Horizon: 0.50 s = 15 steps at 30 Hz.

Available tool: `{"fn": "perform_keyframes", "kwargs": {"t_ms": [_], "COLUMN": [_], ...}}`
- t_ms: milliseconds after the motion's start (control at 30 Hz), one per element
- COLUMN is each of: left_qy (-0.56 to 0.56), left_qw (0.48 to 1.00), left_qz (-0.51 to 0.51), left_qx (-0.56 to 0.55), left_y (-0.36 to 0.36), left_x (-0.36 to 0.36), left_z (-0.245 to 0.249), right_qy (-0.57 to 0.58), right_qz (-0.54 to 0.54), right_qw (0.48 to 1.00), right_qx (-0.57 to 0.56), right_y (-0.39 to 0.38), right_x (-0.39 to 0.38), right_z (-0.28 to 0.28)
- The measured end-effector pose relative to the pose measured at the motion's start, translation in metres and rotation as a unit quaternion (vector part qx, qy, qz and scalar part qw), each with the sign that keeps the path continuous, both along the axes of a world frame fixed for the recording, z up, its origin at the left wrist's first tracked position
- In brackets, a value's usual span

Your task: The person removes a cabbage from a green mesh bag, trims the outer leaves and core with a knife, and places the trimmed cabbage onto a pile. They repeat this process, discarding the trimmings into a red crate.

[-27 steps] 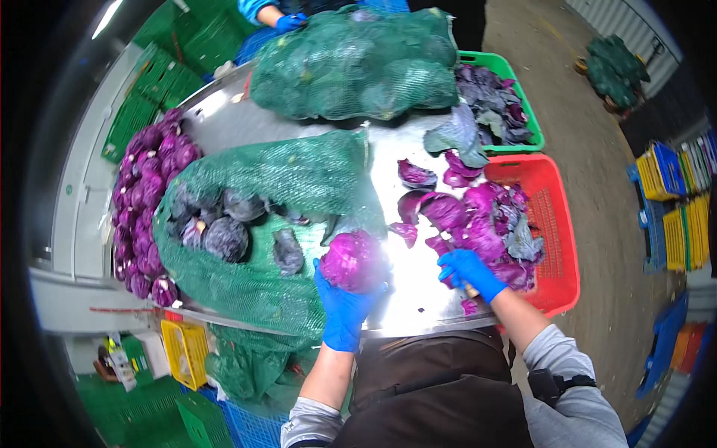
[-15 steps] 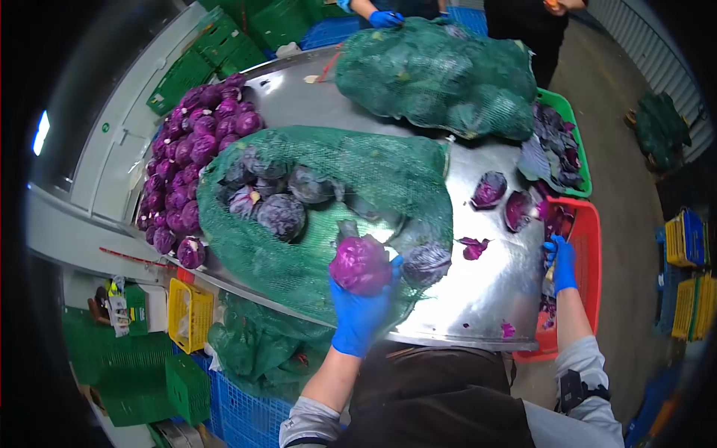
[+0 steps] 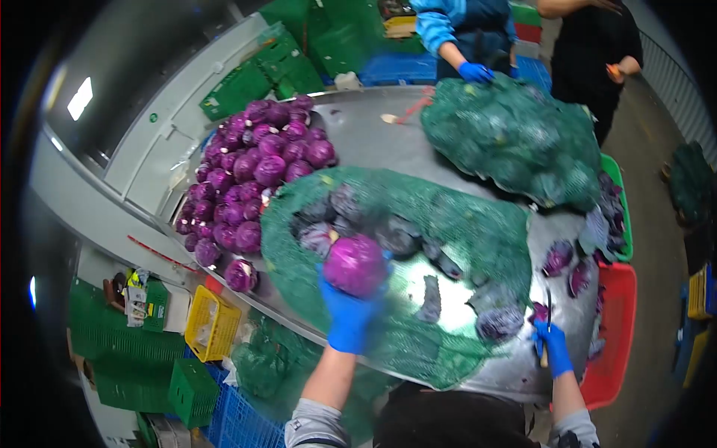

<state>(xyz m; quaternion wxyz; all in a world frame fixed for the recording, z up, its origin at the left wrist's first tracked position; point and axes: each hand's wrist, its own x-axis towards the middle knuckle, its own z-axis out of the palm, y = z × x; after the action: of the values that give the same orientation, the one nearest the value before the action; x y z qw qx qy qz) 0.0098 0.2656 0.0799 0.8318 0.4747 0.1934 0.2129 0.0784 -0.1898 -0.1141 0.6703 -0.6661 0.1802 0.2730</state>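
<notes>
Leftmost, a yellow crate [image 3: 213, 322] stands below the near edge of the counter [image 3: 366, 131], which bears a heap of bright purple cabbages [image 3: 258, 168]. The left hand [image 3: 347, 317], gloved in blue, cups a single purple cabbage [image 3: 357, 266] from below, fingers curled about it, above a slit green net [image 3: 478, 224]. Spread across the middle, the net and the dark cabbages [image 3: 401, 237] in its opening lie between this hand and the counter's far side. Beyond, a co-worker's gloved hand [image 3: 475, 72] meets a bulging net sack [image 3: 515, 142]. The right hand [image 3: 554, 347] is wrapped around the handle of a knife [image 3: 549, 306], blade pointing away from the body. Loose leaves [image 3: 558, 257] lie near a red crate [image 3: 618, 336]; behind it, a green crate [image 3: 627, 239] contains dark leaves.

The counter is shiny metal, with glare beneath the net. Stacked green crates [image 3: 258, 78] adjoin a pale wall [image 3: 153, 153] at left; a corrugated wall [image 3: 676, 89] closes the right.
</notes>
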Motion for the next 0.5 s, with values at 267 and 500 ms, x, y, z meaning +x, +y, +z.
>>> {"fn": "perform_keyframes", "kwargs": {"t_ms": [267, 500], "left_qy": [-0.159, -0.262], "left_qw": [0.949, 0.898], "left_qz": [0.128, 0.282], "left_qx": [-0.238, -0.215], "left_y": [0.299, 0.416], "left_x": [0.019, 0.042], "left_z": [-0.002, 0.015], "right_qy": [-0.008, -0.007], "right_qz": [-0.088, -0.122], "right_qw": [0.993, 0.985], "right_qx": [-0.083, -0.122], "right_y": [0.006, 0.005], "right_x": [-0.012, -0.014], "right_z": [-0.018, -0.027]}}
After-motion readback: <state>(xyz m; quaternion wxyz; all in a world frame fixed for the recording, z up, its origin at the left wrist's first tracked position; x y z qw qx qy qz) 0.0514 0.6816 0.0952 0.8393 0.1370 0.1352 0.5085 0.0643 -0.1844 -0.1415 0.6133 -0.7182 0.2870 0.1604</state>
